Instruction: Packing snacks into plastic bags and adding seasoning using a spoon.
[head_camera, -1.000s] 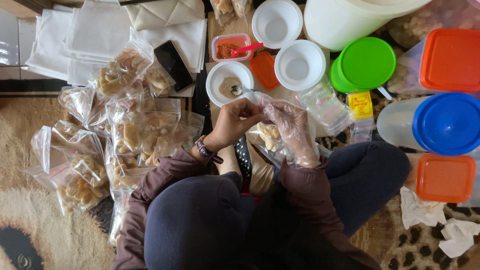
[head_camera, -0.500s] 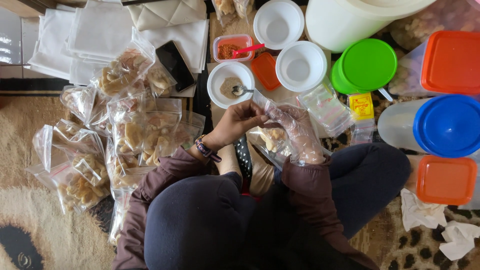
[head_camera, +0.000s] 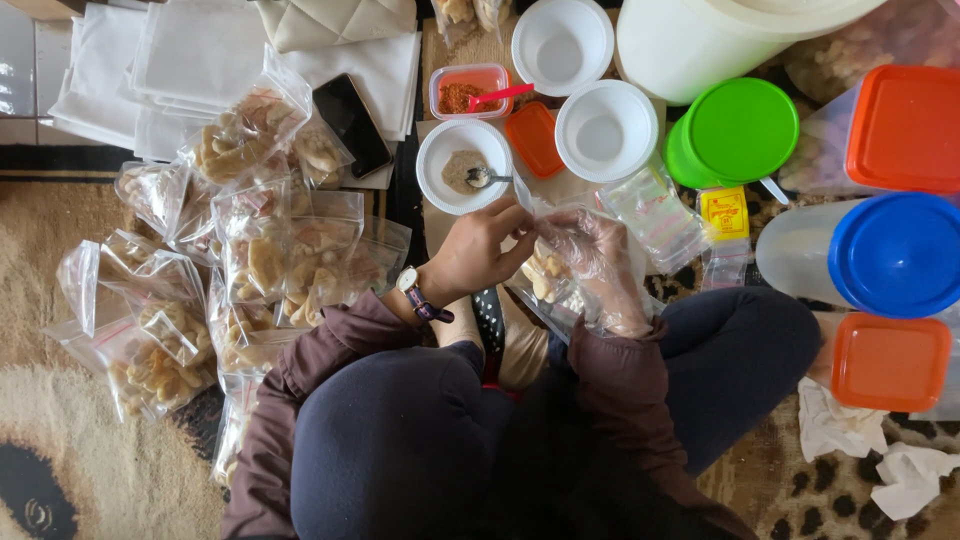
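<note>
While the person is sitting cross-legged on the patterned rug, the bare left hand (head_camera: 480, 250) is pinching the top edge of a small clear plastic bag of pale fried snack pieces (head_camera: 548, 272), thumb and fingertips pressed together on the film. The right hand (head_camera: 598, 262), covered by a thin transparent plastic glove, is cupping the same bag from the other side, its fingers curled loosely around it; whether they are gripping the film or only steadying it I cannot tell. The bag is sitting between both hands, just above the lap and just below a white round bowl with brownish powder and a small metal spoon (head_camera: 464, 166). Compared with a second ago, the left hand is lying a little lower and closer to the bag's mouth, and the two hands are sitting tighter together, so the bag looks to be at the stage of being closed or held shut rather than filled. To the left, a heap of already filled clear snack bags (head_camera: 250, 250) is lying on the rug beside a black phone (head_camera: 352, 124). To the right, a green round lid (head_camera: 742, 128), a blue round lid (head_camera: 897, 253) and orange square lids (head_camera: 888, 362) are resting on their containers.
</note>
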